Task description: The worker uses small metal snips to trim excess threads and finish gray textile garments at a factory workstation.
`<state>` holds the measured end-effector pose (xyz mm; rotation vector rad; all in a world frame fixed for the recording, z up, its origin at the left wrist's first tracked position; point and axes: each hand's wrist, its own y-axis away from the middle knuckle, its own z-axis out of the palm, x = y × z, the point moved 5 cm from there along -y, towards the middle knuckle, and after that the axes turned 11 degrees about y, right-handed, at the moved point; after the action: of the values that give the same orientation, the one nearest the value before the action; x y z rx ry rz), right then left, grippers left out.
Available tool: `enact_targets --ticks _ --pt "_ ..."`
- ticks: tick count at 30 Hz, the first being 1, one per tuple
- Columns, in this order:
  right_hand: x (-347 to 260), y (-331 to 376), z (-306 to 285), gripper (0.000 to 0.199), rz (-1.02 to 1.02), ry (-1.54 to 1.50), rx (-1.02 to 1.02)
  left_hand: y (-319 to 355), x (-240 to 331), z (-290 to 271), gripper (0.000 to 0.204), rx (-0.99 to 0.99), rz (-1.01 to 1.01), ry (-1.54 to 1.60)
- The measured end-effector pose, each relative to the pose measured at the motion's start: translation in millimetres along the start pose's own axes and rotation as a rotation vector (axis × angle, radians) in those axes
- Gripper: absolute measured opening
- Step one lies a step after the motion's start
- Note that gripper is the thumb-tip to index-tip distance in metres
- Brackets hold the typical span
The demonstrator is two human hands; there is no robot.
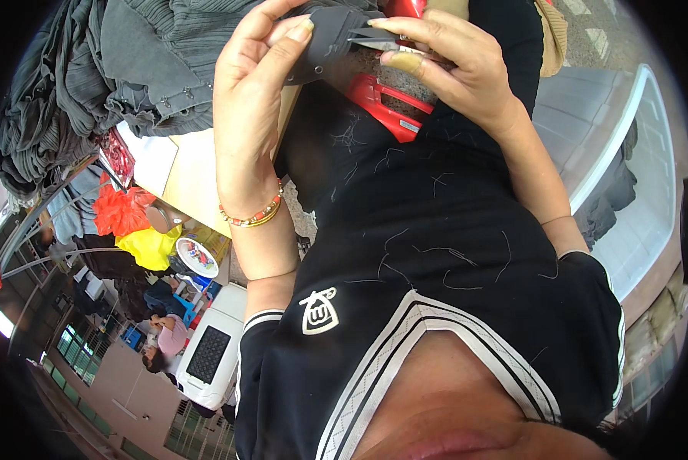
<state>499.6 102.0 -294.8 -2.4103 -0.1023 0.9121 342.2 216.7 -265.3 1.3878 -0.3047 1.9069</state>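
Between thumb and fingers, my left hand (256, 69) pinches a dark grey piece of garment (329, 42) that has stitching and small round metal fittings along its edge. My right hand (455, 65) is closed around thread snips (375, 38), their blades pointing left against the grey fabric. Part of the snips' body is hidden behind my fingers. A covering, yellowish in colour, wraps the tip of my right thumb. Loose pale threads (440, 249) lie scattered over my black clothing, below both hands.
Dark grey ribbed garments (156, 65) are heaped on the pale table (198, 180) at left. A red plastic object (386, 111) sits by my lap. On the right stands a translucent bin (651, 230) holding grey cloth. Red (121, 211) and yellow bags (148, 247) lie left; a person (167, 337) is farther off.
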Motion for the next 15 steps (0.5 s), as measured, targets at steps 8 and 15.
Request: enact_targets --ticks 8,15 --pt "-7.6 -1.7 5.3 0.040 -0.055 0.146 0.042 -1.5 -1.2 -3.2 0.039 -0.022 0.021 0.093" --pt "-9.1 -0.7 9.3 0.037 -0.036 0.228 0.051 -1.7 -2.4 0.0 0.038 -0.010 0.007 0.147"
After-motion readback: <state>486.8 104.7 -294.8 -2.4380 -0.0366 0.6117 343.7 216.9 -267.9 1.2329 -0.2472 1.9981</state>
